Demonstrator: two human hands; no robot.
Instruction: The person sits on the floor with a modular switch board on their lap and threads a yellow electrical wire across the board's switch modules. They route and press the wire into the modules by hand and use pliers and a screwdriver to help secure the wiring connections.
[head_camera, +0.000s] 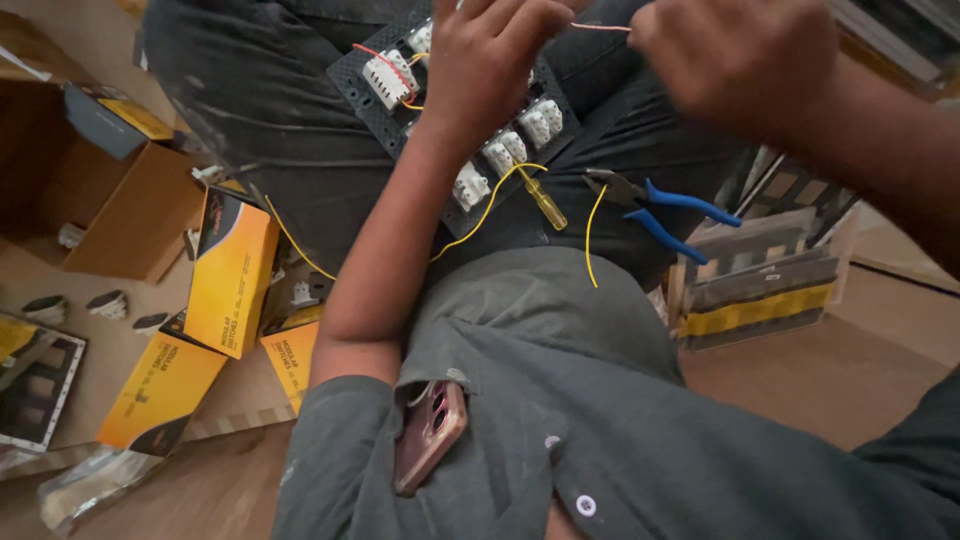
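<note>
A dark switch plate (372, 108) with several white switch modules (470, 186) lies on my lap. My left hand (490, 55) rests over its upper part, fingers closed on a thin pink wire (598, 27). My right hand (740, 55) is a fist pinching the same wire's other end, so it stretches between both hands. Yellow wires (487, 212) trail from the plate. A yellow-handled screwdriver (545, 203) and blue-handled pliers (660, 208) lie on my lap beside the plate.
Several yellow-and-black boxes (230, 272) lie on the floor at left, near an open brown carton (130, 215). Small switch parts (105, 303) are scattered there. A stack of plates in clear wrap (765, 285) sits at right. A pink phone (430, 435) is in my shirt pocket.
</note>
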